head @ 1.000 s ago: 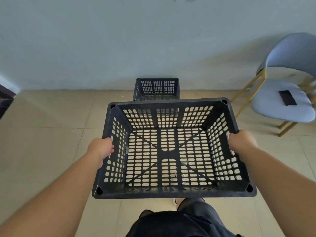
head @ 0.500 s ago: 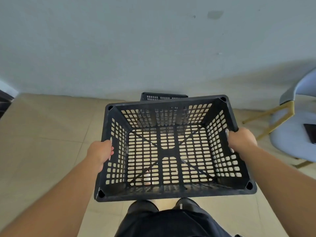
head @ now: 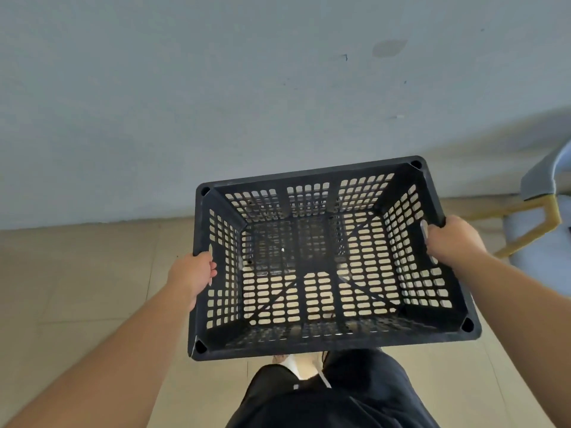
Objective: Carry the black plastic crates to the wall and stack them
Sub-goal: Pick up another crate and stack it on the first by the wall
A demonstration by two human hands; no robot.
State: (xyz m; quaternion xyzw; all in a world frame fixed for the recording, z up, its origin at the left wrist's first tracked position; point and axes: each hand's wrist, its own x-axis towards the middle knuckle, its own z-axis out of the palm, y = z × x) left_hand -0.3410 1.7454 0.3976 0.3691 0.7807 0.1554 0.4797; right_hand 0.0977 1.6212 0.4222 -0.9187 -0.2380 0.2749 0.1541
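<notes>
I hold a black perforated plastic crate (head: 324, 342) in the air in front of me, open side up. My left hand (head: 193, 274) grips its left rim at the handle slot. My right hand (head: 452, 242) grips the right rim the same way. Through the slotted bottom I make out the dark lattice of a second black crate (head: 290, 242) on the floor below, by the wall. It is mostly hidden by the crate I carry.
A pale grey wall (head: 247, 103) stands right ahead and meets the beige tiled floor (head: 92, 273). A grey padded chair with gold legs (head: 537, 205) is at the right edge. My dark trousers and a shoe show below the crate.
I have moved closer to the wall. The floor crate, once visible beyond the carried crate, now lies under it. The chair has slid toward the right edge.
</notes>
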